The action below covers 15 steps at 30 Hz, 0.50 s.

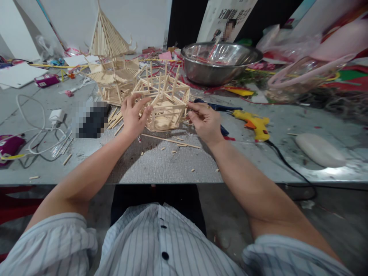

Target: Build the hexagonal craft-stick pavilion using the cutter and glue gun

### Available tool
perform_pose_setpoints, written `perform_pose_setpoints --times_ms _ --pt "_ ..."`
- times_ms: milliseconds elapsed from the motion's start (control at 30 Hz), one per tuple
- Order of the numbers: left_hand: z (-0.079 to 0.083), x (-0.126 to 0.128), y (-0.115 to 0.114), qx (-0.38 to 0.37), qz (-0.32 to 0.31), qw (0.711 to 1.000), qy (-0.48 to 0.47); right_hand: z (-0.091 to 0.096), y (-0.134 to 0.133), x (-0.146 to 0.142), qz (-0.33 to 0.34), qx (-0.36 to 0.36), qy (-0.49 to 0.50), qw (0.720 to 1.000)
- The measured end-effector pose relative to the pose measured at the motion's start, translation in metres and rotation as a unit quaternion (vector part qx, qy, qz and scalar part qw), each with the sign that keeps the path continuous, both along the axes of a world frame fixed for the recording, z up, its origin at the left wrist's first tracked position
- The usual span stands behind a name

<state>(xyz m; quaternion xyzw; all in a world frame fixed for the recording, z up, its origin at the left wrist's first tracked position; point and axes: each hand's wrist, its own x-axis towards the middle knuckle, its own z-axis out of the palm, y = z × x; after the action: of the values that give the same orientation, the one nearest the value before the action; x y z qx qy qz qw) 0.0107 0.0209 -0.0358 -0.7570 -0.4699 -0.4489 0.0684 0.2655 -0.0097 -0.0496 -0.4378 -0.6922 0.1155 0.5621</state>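
Stick frame (166,104) standing back from worktop's (161,168) near edge, likely weighing little, risking snapping; lower posts (153,122) suiting grip. Left hand (134,115) resting fingers-spread against it; right hand (204,122) curling alongside, pinch unclear.

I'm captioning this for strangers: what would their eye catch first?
First, the open stick frame between the left hand and right hand. Behind it, to the left, rises a peaked stick tower. The yellow glue gun lies beyond the right hand.

poster (211,23) | dark characters (234,14) | too blurred to read
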Motion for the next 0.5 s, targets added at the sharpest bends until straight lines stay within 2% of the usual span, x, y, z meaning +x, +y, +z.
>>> perform_pose_setpoints --times_ms 167,333,500 --pt "0.002 0.000 -0.003 -0.002 -0.002 1.000 -0.014 -0.002 0.001 0.000 -0.002 0.003 0.003 1.000" --pt "-0.001 -0.003 -0.003 0.002 0.000 0.999 -0.032 -0.008 0.005 -0.002 0.027 -0.039 0.058 0.997" --pt "-0.003 -0.012 -0.005 0.007 0.000 0.998 -0.069 -0.010 0.008 -0.002 0.018 -0.057 0.095 0.994"
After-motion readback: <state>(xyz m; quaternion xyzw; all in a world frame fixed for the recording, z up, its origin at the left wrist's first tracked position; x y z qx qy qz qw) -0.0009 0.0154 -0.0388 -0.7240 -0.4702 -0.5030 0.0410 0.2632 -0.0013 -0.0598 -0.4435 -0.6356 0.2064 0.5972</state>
